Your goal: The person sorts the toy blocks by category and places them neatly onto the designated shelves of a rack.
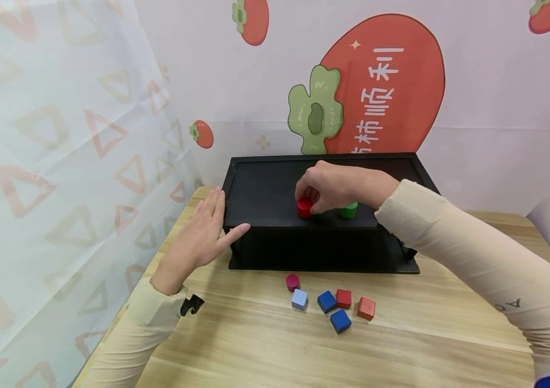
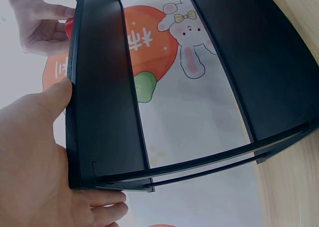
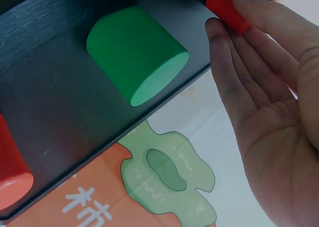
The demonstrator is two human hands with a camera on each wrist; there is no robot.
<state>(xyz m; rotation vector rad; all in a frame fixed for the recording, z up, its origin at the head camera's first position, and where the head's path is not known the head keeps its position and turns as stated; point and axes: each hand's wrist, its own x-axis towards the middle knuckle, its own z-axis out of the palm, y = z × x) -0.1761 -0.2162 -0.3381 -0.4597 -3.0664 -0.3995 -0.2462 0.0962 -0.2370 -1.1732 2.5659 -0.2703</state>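
A black two-tier shelf (image 1: 265, 194) stands on the wooden table. On its top board my right hand (image 1: 328, 186) pinches a red cylinder (image 1: 305, 209) between thumb and fingers, near the front edge. A green cylinder (image 3: 137, 55) stands beside it, partly behind my hand in the head view. Further along the board is another red cylinder (image 3: 12, 172), cut off in the right wrist view and hidden by my arm in the head view. My left hand (image 1: 197, 229) rests against the shelf's left end, fingers straight along the side and thumb stretched toward the front edge.
In front of the shelf lie a magenta cylinder (image 1: 292, 282), a light blue cube (image 1: 299, 299), dark blue cubes (image 1: 340, 320) and red cubes (image 1: 366, 308). A patterned cloth (image 1: 236, 97) hangs behind, and another covers the left side.
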